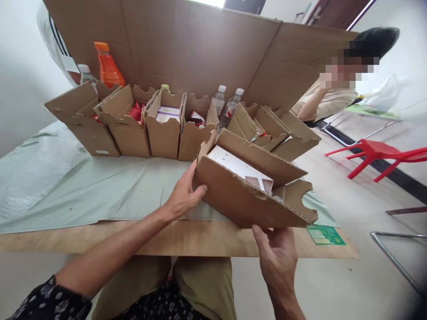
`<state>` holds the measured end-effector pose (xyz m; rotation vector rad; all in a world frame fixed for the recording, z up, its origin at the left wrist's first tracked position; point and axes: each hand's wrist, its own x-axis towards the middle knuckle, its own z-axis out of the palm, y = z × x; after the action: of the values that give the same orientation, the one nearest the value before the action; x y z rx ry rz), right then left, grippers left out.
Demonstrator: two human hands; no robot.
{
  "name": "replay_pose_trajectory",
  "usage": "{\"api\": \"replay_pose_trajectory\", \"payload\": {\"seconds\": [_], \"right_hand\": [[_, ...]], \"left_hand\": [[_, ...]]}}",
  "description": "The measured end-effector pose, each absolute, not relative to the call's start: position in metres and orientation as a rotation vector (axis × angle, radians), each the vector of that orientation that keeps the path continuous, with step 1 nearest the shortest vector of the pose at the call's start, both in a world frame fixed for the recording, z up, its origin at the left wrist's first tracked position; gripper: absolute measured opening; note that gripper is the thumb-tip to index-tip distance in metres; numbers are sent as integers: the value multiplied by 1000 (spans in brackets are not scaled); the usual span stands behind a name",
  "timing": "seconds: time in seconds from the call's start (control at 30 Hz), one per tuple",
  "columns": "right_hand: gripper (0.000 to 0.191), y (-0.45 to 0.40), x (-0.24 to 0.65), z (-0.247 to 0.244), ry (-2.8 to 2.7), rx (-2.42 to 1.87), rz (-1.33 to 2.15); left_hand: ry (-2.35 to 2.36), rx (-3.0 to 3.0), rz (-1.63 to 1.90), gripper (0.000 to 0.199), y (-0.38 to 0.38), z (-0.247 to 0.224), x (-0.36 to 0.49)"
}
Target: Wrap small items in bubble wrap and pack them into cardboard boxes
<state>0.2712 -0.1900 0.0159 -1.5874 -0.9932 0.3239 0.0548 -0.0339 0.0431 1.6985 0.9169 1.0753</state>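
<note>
A brown cardboard box [247, 195], open at the top, is tilted at the front right of the table, with a white carton [238, 166] inside. My left hand [185, 193] grips its left end, thumb on the near side and fingers hidden behind. Under the box's lower right edge is my right hand [276, 251], its thumb against the cardboard and its other fingers partly hidden beneath. Behind stands a row of similar boxes; one [163, 135] holds white and purple packs, another [131, 133] something red.
Bubble wrap [36, 173] lies on the green cloth [133, 191] at left. An orange bottle [108, 66] and clear bottles [219, 100] stand behind the boxes, before a tall cardboard panel [200, 44]. A person [320, 100] sits beyond; a red chair [383, 153] stands right.
</note>
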Motion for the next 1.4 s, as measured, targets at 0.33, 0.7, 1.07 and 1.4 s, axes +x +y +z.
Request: {"api": "replay_pose_trajectory", "payload": {"seconds": [0.33, 0.7, 1.07, 1.4], "right_hand": [[59, -164, 336, -3, -1014, -1528, 564], [77, -146, 306, -11, -988, -1589, 538], [90, -150, 283, -13, -1002, -1712, 547], [87, -126, 264, -5, -1292, -1713, 548]], "left_hand": [[993, 1776, 1132, 91, -18, 4, 107], [781, 1990, 861, 92, -17, -9, 110], [652, 2063, 720, 100, -22, -14, 110], [707, 1820, 703, 99, 2, -5, 98]]}}
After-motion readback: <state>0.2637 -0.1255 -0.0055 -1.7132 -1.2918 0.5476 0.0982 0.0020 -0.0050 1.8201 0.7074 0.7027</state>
